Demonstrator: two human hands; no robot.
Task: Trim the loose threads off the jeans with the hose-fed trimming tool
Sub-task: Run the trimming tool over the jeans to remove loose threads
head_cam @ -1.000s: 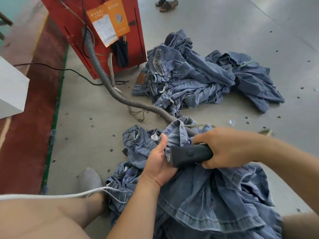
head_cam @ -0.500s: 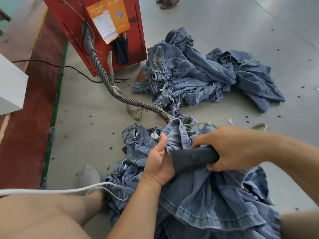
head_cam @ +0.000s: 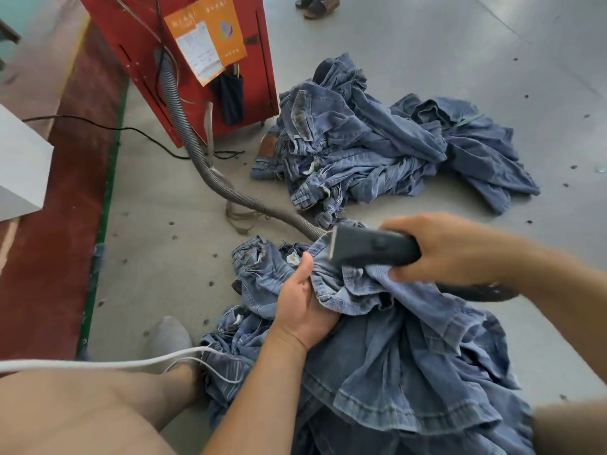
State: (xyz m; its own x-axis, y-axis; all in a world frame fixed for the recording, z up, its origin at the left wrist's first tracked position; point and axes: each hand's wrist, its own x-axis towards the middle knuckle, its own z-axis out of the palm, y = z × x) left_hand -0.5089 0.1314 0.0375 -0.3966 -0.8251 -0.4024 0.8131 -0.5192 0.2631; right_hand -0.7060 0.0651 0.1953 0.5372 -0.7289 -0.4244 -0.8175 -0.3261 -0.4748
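A pair of blue jeans point(head_cam: 410, 362) lies bunched over my lap and the floor. My left hand point(head_cam: 303, 303) grips a fold of the denim near its edge, thumb on top. My right hand point(head_cam: 443, 247) holds the dark grey trimming tool point(head_cam: 371, 247) by its handle, with the blade end pointing left, raised just above the fold and level with my left thumb. A grey ribbed hose point(head_cam: 210, 165) runs from the red machine point(head_cam: 184, 54) across the floor toward the tool; its last stretch is hidden behind the jeans.
A heap of other jeans point(head_cam: 377, 149) lies on the grey floor beyond my hands. A white cable point(head_cam: 108, 364) crosses my bare left leg. A black cord point(head_cam: 98, 126) trails left of the machine. Sandals point(head_cam: 318, 4) sit at the far edge, a white box point(head_cam: 19, 165) at left.
My right hand has lifted the tool up and slightly right, off the fold, so its blade end now shows. My left hand keeps its grip on the denim.
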